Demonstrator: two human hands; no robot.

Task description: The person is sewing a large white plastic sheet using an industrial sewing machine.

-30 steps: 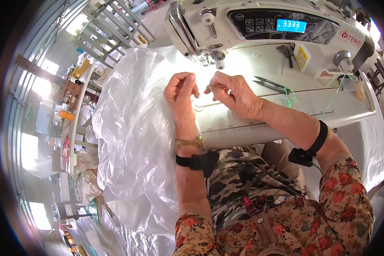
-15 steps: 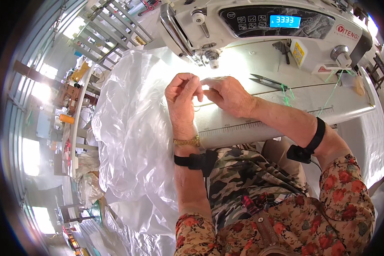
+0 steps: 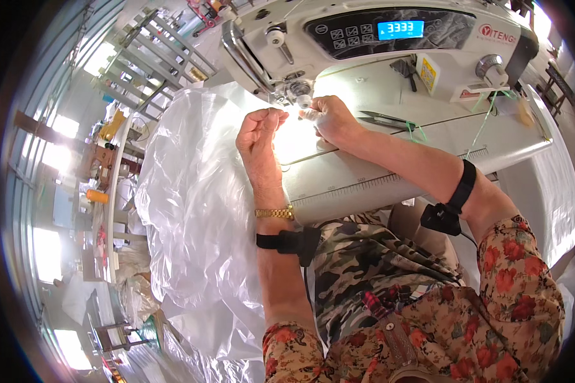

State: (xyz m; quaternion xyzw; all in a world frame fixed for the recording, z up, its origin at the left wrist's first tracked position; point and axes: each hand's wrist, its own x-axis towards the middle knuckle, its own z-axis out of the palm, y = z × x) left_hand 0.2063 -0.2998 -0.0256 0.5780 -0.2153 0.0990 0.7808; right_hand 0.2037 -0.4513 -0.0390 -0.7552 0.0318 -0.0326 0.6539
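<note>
"What are the two hands doing?"

"The left hand [image 3: 257, 133] is hovering just below the needle end of the sewing machine [image 3: 364, 30], thumb and forefinger pinching together. The right hand [image 3: 332, 122] is reaching up just beside it, its fingers bunching close to the round white knob [image 3: 303, 101] there."

"And what are they gripping?"

"I cannot tell — glare is washing out the gap, and anything as thin as thread would be getting lost in it. Whether the right fingertips are touching the knob, I cannot tell either."

"What else is lying around them?"

"Dark snips [image 3: 388, 121] are resting on the white machine bed [image 3: 364, 167], to the right of the hands, with green thread [image 3: 419, 133] trailing by their handle end. Crumpled clear plastic sheeting [image 3: 198, 210] is spreading — in a big heap — left of the left forearm."
</note>
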